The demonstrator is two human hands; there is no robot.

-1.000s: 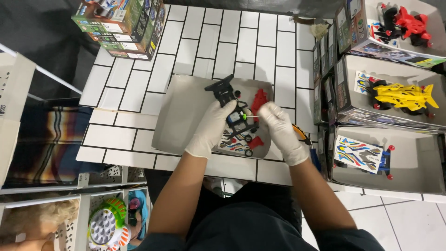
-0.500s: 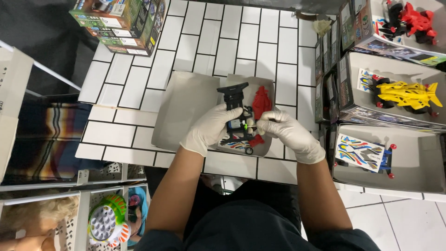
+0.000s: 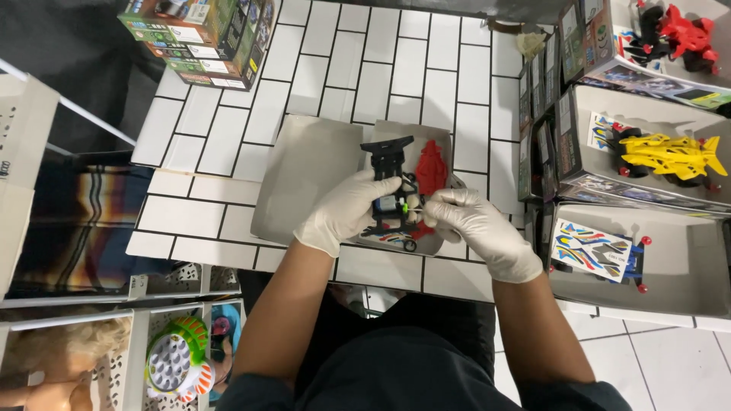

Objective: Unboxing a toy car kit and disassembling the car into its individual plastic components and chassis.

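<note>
Item: black toy car chassis [image 3: 390, 179], long and narrow, with a flat wing at its 12 o'clock end. Held at the centre of the view, above an open grey cardboard tray [image 3: 308, 179] that lies on the white tiled floor [image 3: 228, 129].

Left hand [image 3: 346, 211], white glove: grip clamped on the chassis from the 9 o'clock side, fingers wrapped over its middle.

Right hand [image 3: 476, 228], white glove: fingertips pinched together on a small part at the 3 o'clock flank of the chassis, next to a green piece [image 3: 406, 206]; whether the pinched thing is a pin or a tool cannot be told.

Red car body shell [image 3: 432, 169]: lies in the tray just beside the chassis, at its 2 o'clock. A patterned sticker sheet [image 3: 390, 237] shows at the tray's 6 o'clock edge, below the hands.

At 3 o'clock, well apart from the hands: three open grey boxes stacked along the edge of the view. The upper holds a red and black toy car [image 3: 674, 30]; the middle holds a yellow toy car [image 3: 670, 156]; the lower holds a white toy car with coloured stripes [image 3: 598, 250] and red wheel tips.

At 11 o'clock: stack of printed cardboard boxes [image 3: 202, 34] on the floor.

At 7 o'clock: white perforated bins, one with a round green and orange toy [image 3: 177, 358], one with a doll [image 3: 53, 365].
</note>
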